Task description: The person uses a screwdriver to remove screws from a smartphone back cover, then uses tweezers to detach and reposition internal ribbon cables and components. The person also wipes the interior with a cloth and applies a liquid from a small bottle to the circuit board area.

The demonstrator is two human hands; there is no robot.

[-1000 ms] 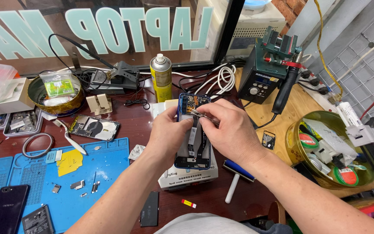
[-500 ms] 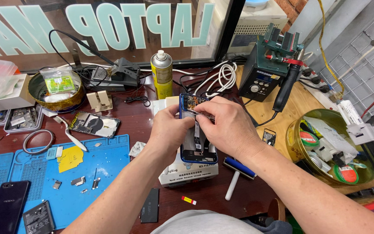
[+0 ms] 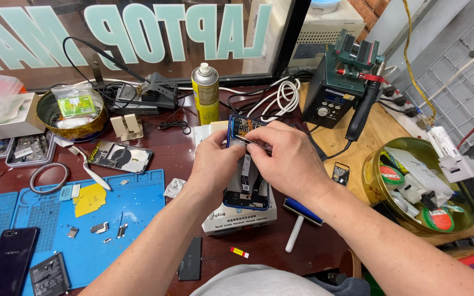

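Observation:
An opened blue phone with its back off lies on a white box-shaped machine in the middle of the dark wooden desk. My left hand grips its left edge near the top. My right hand comes in from the right, with fingertips pinched on a thin tool pressed at the circuit board near the phone's top. The lower half of the phone shows between my wrists; its upper part is partly hidden by my fingers.
A blue work mat with small parts, a yellow sheet and a black phone lies at left. Another opened phone, a yellow spray can, a soldering station, a roller tool and a round tin of tape rolls surround me.
Both hands have shifted slightly on the phone; the right hand's fingers now press nearer the top edge. The phone stays on the white machine.

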